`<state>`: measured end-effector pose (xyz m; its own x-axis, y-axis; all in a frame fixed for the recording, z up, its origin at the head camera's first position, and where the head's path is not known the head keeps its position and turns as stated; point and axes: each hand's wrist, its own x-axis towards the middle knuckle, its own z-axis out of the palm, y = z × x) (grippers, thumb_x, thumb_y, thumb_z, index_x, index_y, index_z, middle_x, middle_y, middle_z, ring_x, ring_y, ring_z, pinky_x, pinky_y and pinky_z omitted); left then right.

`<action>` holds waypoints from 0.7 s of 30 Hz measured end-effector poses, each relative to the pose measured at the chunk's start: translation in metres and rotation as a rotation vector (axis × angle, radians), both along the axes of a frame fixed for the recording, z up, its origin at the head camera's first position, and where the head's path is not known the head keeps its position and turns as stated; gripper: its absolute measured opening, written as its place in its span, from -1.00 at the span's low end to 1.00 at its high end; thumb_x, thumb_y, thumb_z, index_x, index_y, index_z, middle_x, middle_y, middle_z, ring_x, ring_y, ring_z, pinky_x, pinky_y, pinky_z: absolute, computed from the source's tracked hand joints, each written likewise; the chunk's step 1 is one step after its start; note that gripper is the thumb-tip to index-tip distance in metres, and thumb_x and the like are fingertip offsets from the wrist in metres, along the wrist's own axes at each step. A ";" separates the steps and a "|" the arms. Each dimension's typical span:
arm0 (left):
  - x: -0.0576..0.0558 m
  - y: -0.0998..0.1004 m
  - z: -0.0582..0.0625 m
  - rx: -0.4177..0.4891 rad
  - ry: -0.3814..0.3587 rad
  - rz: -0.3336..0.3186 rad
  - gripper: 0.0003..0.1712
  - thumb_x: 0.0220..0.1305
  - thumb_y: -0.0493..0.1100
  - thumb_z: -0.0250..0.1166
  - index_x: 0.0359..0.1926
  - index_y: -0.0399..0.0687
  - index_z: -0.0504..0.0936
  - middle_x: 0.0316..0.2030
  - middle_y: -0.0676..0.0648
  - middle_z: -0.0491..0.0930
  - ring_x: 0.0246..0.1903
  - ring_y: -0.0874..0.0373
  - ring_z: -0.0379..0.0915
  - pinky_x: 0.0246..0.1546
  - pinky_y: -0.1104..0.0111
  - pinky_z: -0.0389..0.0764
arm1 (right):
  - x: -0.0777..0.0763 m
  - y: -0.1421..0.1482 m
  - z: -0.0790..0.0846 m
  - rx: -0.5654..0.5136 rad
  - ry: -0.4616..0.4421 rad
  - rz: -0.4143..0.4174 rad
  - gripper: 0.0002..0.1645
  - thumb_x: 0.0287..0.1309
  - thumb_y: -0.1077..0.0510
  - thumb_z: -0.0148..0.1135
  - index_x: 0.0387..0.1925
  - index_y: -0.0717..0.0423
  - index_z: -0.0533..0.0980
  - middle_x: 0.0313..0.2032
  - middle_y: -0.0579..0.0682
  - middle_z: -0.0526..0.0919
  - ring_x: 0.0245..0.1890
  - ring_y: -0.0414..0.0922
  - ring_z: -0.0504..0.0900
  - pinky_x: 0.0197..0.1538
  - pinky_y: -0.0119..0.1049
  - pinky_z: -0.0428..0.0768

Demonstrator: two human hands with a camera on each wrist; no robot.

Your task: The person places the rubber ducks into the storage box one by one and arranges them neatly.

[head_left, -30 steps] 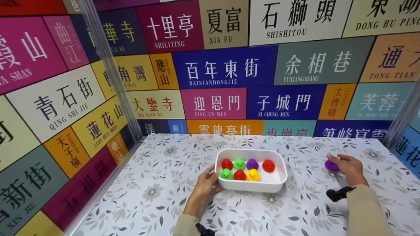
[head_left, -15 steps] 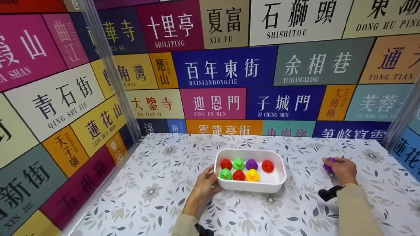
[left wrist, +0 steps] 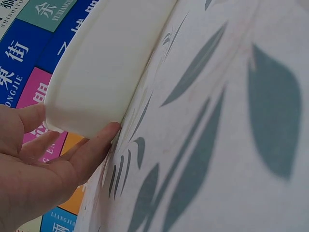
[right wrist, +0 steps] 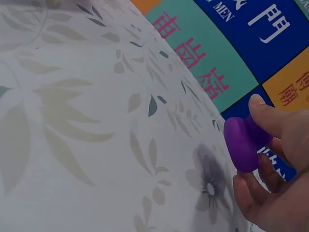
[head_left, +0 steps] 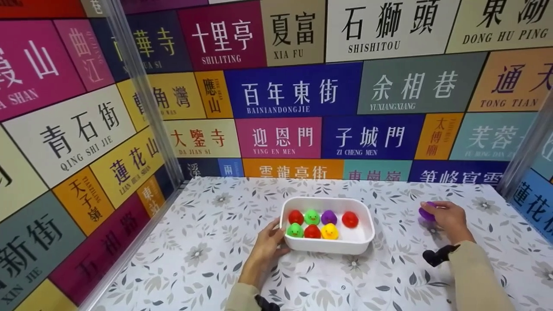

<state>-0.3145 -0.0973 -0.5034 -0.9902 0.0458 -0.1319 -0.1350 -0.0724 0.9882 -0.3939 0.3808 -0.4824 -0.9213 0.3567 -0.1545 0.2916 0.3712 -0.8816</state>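
A white plastic container (head_left: 328, 247) with rounded corners stands on the table, holding several small rubber ducks. Inside are green ducks such as the front-left one (head_left: 295, 230), red ones (head_left: 350, 219), a purple one (head_left: 328, 217) and a yellow one (head_left: 329, 232). My left hand (head_left: 267, 242) grips the container's left end; up close in the left wrist view, thumb and fingers touch its outer wall (left wrist: 106, 63). Off to the container's right, my right hand (head_left: 450, 219) pinches another purple rubber duck (right wrist: 242, 142) between thumb and fingers, above the tabletop. Its far side is hidden by the fingers.
A white cloth with grey leaves and flowers covers the table (head_left: 207, 259). Behind it rises a wall of coloured name signs (head_left: 293, 90). Clear plastic corner posts (head_left: 149, 99) stand at the left and right.
My right hand has shifted slightly left and raised the purple rubber duck off the cloth. My left hand stays on the container, and the whole view drifts a little.
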 end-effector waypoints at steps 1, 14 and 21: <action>0.000 0.000 0.000 0.006 -0.006 0.001 -0.38 0.53 -0.10 0.07 0.52 -0.06 0.21 0.35 -0.33 0.40 0.20 -0.11 0.53 -0.01 0.18 0.71 | 0.000 0.000 0.003 -0.018 0.001 0.026 -0.09 0.26 -0.24 0.26 0.37 0.30 0.28 0.27 0.34 0.42 -0.11 -0.20 0.55 -0.13 -0.38 0.62; 0.000 0.002 0.002 0.018 -0.027 0.012 -0.39 0.54 -0.10 0.05 0.53 0.00 0.21 0.37 -0.31 0.38 0.19 -0.08 0.53 0.03 0.18 0.70 | 0.009 -0.013 0.033 -0.053 0.016 0.378 -0.12 0.46 -0.21 -0.03 0.49 0.32 0.06 0.44 0.47 0.13 0.04 -0.07 0.59 0.04 -0.25 0.73; 0.002 0.002 0.001 0.028 0.003 -0.003 -0.38 0.55 -0.13 0.03 0.53 -0.15 0.16 0.37 -0.36 0.37 0.22 -0.13 0.51 -0.01 0.14 0.71 | 0.017 -0.024 0.038 -0.047 0.114 0.449 -0.10 0.43 -0.19 0.06 0.43 0.42 0.11 0.32 0.43 0.30 -0.17 -0.40 0.59 0.01 -0.26 0.74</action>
<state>-0.3129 -0.0951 -0.5028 -0.9905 0.0523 -0.1271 -0.1318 -0.0992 0.9863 -0.3770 0.3567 -0.4443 -0.9950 -0.0867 -0.0501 0.0117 0.3972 -0.9177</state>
